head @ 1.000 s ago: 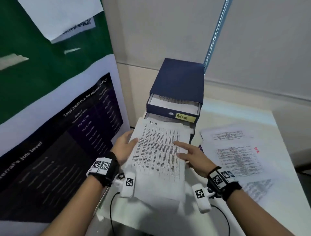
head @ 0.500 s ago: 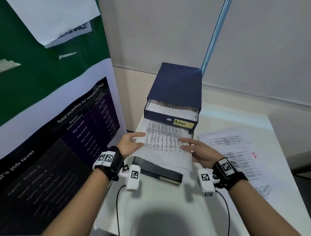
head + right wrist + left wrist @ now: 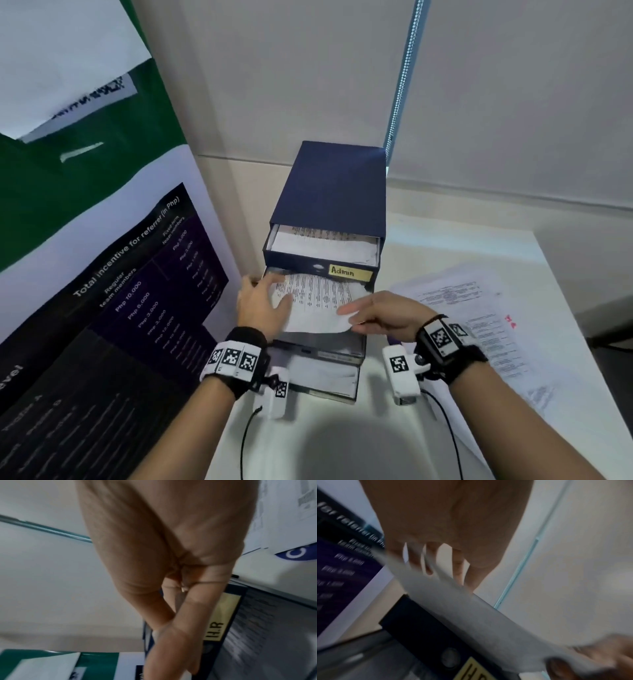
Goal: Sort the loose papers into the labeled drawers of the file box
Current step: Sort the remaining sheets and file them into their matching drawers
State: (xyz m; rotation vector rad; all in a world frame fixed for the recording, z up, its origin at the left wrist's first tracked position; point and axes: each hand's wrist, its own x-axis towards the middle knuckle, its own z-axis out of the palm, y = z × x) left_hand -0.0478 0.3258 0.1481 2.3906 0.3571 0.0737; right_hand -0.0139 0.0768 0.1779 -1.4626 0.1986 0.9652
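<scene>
The printed sheet (image 3: pixel 317 301) lies partly inside the second drawer (image 3: pixel 318 346) of the navy file box (image 3: pixel 334 192), its far end tucked under the top drawer (image 3: pixel 322 255) and its near edge curling up above the drawer front. My left hand (image 3: pixel 262 306) rests on the sheet's left side with the fingers extended and slightly spread, flat against the paper; in the left wrist view the fingers (image 3: pixel 426 561) sit above the blurred edge of the sheet. My right hand (image 3: pixel 383 317) holds the sheet's near right corner pinched between thumb and fingers; the right wrist view shows those fingers (image 3: pixel 171 635) drawn together just beside the yellow label (image 3: pixel 221 616) reading "H.R" on the drawer front. The top drawer stands partly pulled out, holds papers, and carries a yellow label (image 3: pixel 349 272) reading "Admin". A third drawer (image 3: pixel 322 380) below is also pulled out, with papers in it. The file box stands on a white table (image 3: pixel 342 445), near the wall. To the right of the box, loose printed papers (image 3: pixel 472 325) lie spread on the table, one with red marks. A dark poster (image 3: pixel 113 308) with printed figures stands to the left.
</scene>
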